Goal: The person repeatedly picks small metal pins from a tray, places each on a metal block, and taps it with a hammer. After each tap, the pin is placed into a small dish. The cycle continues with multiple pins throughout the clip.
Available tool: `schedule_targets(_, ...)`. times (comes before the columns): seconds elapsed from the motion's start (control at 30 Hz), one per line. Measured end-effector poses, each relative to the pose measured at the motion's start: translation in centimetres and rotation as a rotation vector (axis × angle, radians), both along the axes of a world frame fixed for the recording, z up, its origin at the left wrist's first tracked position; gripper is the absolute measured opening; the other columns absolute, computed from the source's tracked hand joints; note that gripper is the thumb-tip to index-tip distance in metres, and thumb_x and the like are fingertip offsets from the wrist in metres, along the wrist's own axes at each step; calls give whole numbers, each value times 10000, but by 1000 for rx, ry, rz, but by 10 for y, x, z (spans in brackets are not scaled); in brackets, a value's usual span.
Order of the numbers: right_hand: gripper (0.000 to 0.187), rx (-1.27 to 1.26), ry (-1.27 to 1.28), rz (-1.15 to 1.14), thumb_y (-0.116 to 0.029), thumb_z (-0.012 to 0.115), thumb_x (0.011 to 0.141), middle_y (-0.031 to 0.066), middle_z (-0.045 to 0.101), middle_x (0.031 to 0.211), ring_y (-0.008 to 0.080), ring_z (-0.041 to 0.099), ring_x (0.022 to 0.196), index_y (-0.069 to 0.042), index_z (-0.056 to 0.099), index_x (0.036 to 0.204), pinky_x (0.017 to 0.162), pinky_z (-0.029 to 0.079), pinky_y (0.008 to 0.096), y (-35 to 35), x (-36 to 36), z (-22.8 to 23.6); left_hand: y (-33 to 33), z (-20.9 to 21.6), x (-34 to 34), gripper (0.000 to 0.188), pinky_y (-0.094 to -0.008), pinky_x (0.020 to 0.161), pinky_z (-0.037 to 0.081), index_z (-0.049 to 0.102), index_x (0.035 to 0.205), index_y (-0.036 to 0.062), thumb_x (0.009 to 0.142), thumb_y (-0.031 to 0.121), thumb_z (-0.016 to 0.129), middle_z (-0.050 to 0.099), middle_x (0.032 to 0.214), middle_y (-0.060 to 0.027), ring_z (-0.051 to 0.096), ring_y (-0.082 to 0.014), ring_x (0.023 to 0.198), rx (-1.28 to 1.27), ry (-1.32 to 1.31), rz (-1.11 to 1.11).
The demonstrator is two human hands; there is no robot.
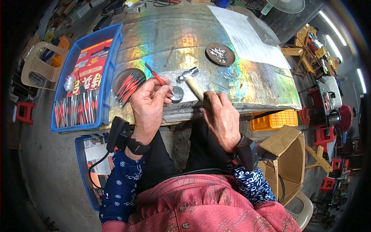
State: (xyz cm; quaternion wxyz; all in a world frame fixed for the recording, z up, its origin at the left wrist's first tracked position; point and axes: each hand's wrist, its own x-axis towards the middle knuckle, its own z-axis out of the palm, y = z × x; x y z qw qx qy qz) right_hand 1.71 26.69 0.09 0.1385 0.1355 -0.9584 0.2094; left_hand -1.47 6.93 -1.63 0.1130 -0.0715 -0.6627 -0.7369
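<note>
Between its thumb and fingers, my left hand [148,106] pinches a slim red-and-black pen-like tool [155,74]. Its pale tip end points down over a round dark metal disc [177,94], which sits on a silvery block [206,79]. A small hammer [194,89] lies across the block, its steel head away from me. My right hand [222,118] closes around the near end of its wooden handle. By my left hand, a dark round dish [120,74] holds several more red-and-black tools. Beyond the block lies one slim tool [169,57].
A blue tray [119,40] with packed tools stands at the left. Small silvery pieces fill a brown dish [227,48], near a white sheet [247,38]. Below the table's right side are a yellow crate [274,121] and an open cardboard box [288,154].
</note>
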Motion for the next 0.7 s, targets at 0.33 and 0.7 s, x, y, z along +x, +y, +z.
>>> schedule_targets(0.33,458,-21,-26,8,-80,691,798,183,537,950,403,579,845,-58,515,1220,707,481,453,0,-1,-3,4,3,2,101,-221,635,533,613,1003,-60,935,-1,567,664,877,-88,631,-103,730,-73,8,42)
schedule_targets(0.7,440,90,72,-74,-46,639,792,191,575,920,388,598,830,-49,521,1216,703,494,453,-4,-4,-3,10,3,6,137,-299,673,525,676,952,-19,815,-10,682,685,875,-157,693,-261,787,-446,234,178)
